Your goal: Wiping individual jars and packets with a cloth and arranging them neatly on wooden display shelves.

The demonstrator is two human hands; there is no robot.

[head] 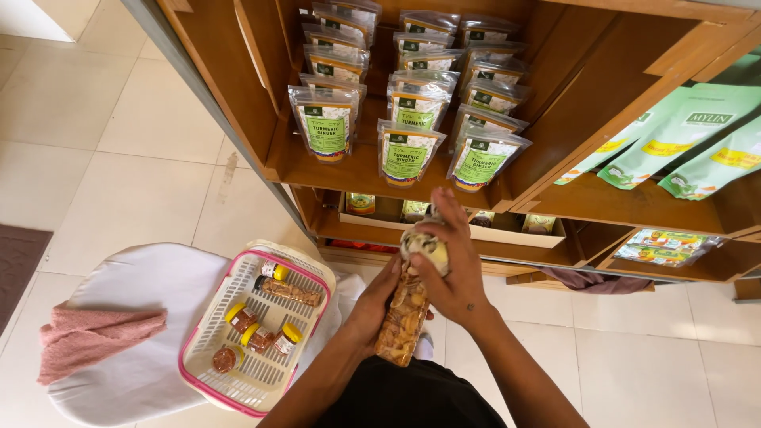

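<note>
A wooden shelf unit [555,95] fills the upper view, over a pale tiled floor [119,143]; its middle shelf holds rows of clear pouches [406,150] with green labels, and to the right lie flat green packets [674,131]; lower shelves carry smaller packs, too dim to tell apart. Below left, a white cushion [135,317] rests on the floor; a pink cloth [87,337] lies crumpled on its left edge, and a white basket [254,372] with a pink rim sits on its right part, holding several small jars with yellow lids and one long clear pack. At centre, in front of the lower shelves, both hands hold a long clear snack bag [403,317] upright; the left hand [376,301] is wrapped around its side from the left, fingers curled; the right hand [453,265] is closed over the bag's top, thumb and fingers gripping it.
</note>
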